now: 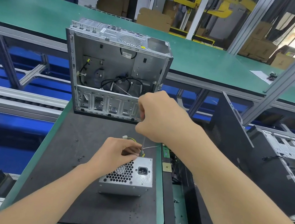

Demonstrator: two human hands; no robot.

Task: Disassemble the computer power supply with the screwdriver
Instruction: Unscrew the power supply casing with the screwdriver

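Right hand (158, 116) clamped on screwdriver (143, 140); left hand (117, 155) steadies power supply (129, 175), lower centre: rigid, probably heavy; hold casing sides.

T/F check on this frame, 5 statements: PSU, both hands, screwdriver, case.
1. The power supply lies on the dark mat. True.
2. The right hand holds the screwdriver with its shaft pointing down. True.
3. The left hand rests flat on the mat, away from the power supply. False: it is at the unit's top edge, by the wires.
4. The open computer case stands behind the power supply. True.
5. The power supply sits mounted inside the case. False: it is out on the mat.
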